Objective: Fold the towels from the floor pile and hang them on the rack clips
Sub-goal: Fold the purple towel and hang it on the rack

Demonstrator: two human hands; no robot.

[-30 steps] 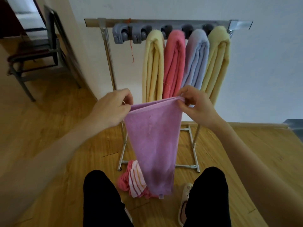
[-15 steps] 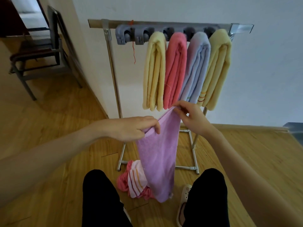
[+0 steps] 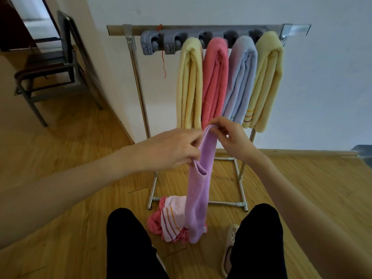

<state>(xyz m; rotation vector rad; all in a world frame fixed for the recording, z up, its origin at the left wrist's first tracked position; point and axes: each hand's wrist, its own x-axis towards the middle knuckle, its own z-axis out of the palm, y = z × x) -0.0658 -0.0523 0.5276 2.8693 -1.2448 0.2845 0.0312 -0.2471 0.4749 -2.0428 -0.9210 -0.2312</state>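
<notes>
A purple towel (image 3: pixel 198 198) hangs in a narrow folded strip in front of the rack (image 3: pixel 201 29). My right hand (image 3: pixel 231 137) pinches its top edge. My left hand (image 3: pixel 173 150) grips a folded edge slightly lower on the left. On the floor below lies the pile: a pink towel (image 3: pixel 155 222) and a pink-and-white striped towel (image 3: pixel 171 220). Several folded towels hang from the grey clips: yellow (image 3: pixel 189 85), pink (image 3: pixel 214 81), light blue (image 3: pixel 240 81), yellow (image 3: pixel 265 81). Two left clips (image 3: pixel 161 44) hold nothing.
The rack's metal base frame (image 3: pixel 227 203) stands on the wooden floor against a white wall. A dark chair (image 3: pixel 50 65) is at the far left. My black trouser legs (image 3: pixel 128 244) and a beige sandal (image 3: pixel 229 246) are at the bottom.
My left hand has brought its towel edge across to my right hand, narrowing the purple towel from a wide panel into a thin folded strip.
</notes>
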